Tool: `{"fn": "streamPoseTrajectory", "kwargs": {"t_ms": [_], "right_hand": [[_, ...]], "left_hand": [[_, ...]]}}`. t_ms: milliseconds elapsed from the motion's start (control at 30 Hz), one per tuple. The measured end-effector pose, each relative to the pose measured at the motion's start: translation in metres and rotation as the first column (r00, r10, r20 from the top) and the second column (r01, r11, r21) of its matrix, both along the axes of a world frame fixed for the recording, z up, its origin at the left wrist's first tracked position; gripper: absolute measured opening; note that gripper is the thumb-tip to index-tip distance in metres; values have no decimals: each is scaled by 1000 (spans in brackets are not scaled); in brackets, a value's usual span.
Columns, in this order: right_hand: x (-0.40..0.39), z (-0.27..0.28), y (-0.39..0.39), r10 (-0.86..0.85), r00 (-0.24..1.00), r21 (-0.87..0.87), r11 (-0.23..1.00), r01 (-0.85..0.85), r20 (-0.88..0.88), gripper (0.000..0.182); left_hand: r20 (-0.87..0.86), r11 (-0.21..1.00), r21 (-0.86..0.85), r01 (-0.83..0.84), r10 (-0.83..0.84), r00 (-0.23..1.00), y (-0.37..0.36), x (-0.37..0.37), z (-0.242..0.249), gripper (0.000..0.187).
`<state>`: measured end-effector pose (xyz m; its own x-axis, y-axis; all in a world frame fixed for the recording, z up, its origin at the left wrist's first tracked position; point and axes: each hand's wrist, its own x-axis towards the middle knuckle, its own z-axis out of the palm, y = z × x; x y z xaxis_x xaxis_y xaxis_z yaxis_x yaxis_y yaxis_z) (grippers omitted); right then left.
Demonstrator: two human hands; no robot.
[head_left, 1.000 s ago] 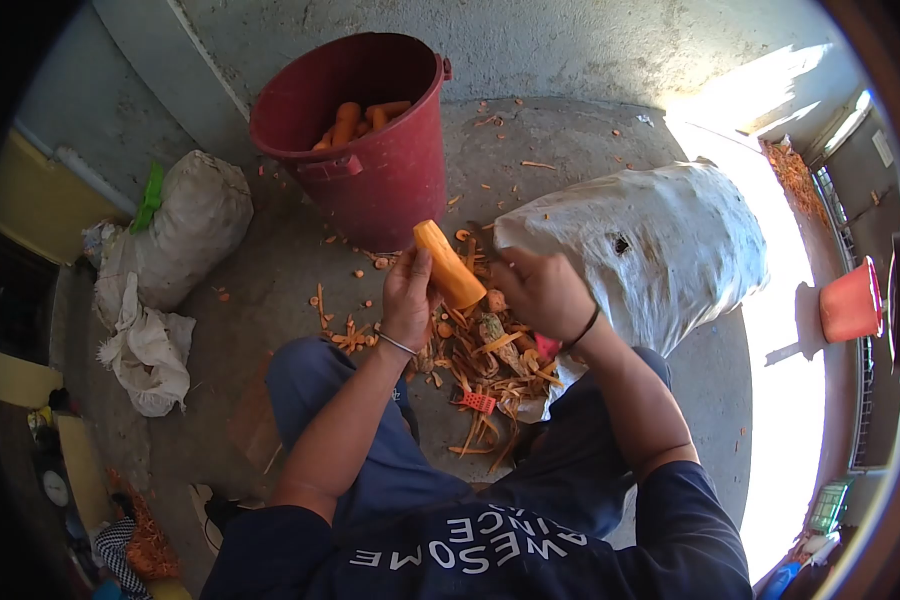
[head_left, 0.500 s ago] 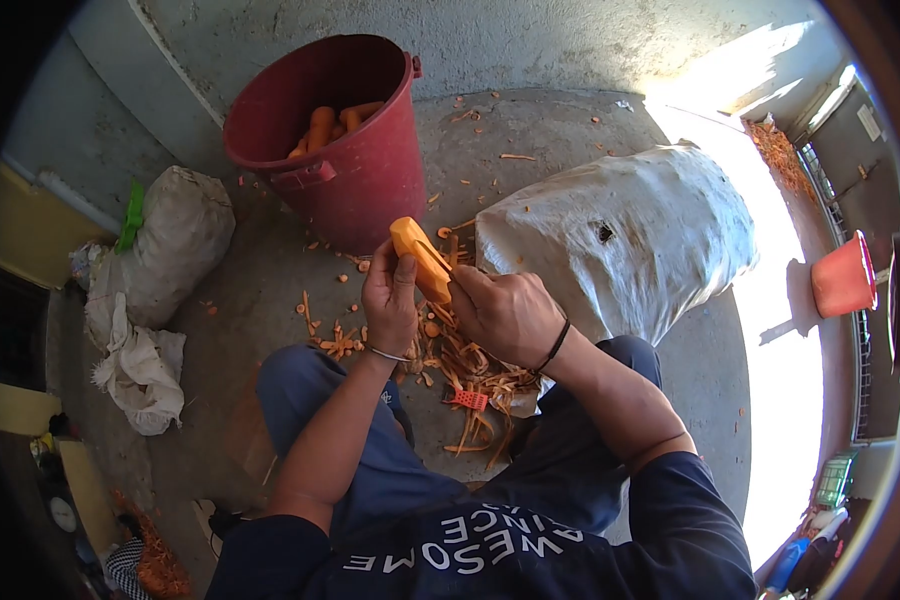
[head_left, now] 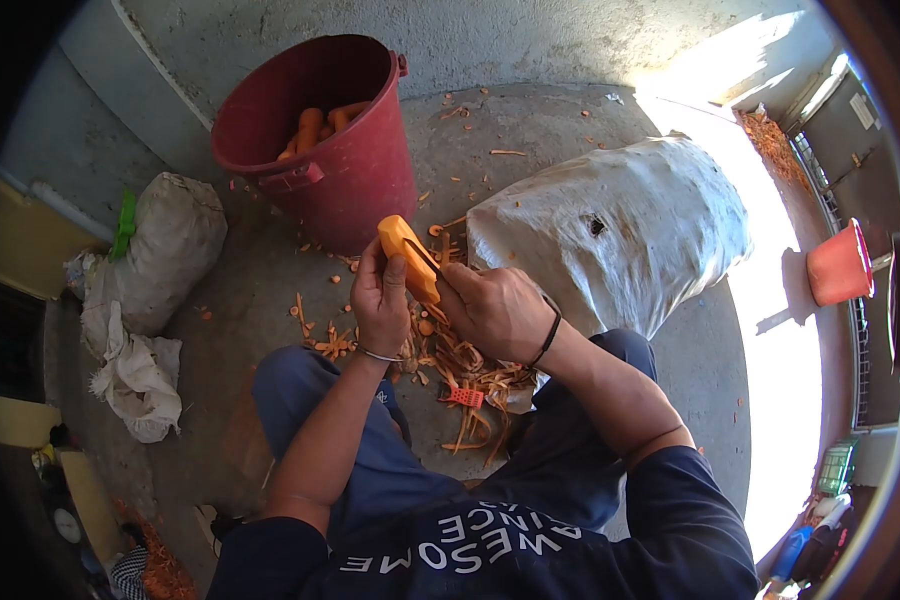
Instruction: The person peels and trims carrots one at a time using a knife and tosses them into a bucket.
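A thick orange carrot (head_left: 398,237) with flat pared faces points up and away above the floor. My left hand (head_left: 381,300) is closed around its left side, the thumb laid along it. On the right, my right hand (head_left: 500,312) is closed on a slim dark peeler (head_left: 431,263) resting along the carrot's side; its handle is hidden in the fingers. Beneath both hands, a heap of carrot peelings (head_left: 470,362) covers the floor between my legs. A small red plastic piece (head_left: 464,397) lies among the strips.
A large dark red bucket (head_left: 365,190) holding carrots stands ahead to the left. A big whitish sack (head_left: 630,225) lies ahead to the right. Another sack (head_left: 175,235) sits far left, beside a crumpled white cloth bag (head_left: 142,385). A smaller red bucket (head_left: 838,264) is at right.
The whole view has shifted slightly, so things appear a little further left. Both hands keep their grip on the carrot and peeler, with hardly any movement between them.
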<state>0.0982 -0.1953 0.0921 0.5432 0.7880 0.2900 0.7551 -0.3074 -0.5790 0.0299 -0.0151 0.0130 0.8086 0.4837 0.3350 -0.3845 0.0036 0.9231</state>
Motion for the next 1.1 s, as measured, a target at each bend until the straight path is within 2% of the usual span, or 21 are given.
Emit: {"fn": "streamPoseTrajectory", "kwargs": {"t_ms": [200, 467, 600, 667, 767, 833, 1100], "right_hand": [[2, -4, 2, 19, 999, -32, 999, -21, -51, 21], [4, -13, 7, 58, 998, -92, 994, -58, 0, 22], [1, -17, 14, 15, 999, -142, 990, -21, -47, 22], [2, -18, 16, -26, 998, -139, 990, 17, -64, 26], [4, -23, 19, -7, 997, -145, 989, -4, -81, 28], [5, -24, 22, -17, 990, -126, 992, -1, -139, 28], [3, -24, 26, -35, 994, -201, 979, 12, -107, 30]], "left_hand": [[-6, 997, 11, -73, 73, 997, -4, 0, -5, 49], [-82, 990, -113, -89, 80, 993, -4, 3, -9, 44], [-150, 986, -133, -101, 81, 985, -4, 3, -15, 41], [-136, 949, -308, -75, 34, 990, -3, 9, -25, 38], [-126, 929, -365, -62, 16, 992, -1, 10, -30, 36], [-139, 931, -358, -77, 28, 990, -1, 9, -29, 36], [-180, 946, -293, -138, 88, 980, 5, 12, -25, 39]]}}
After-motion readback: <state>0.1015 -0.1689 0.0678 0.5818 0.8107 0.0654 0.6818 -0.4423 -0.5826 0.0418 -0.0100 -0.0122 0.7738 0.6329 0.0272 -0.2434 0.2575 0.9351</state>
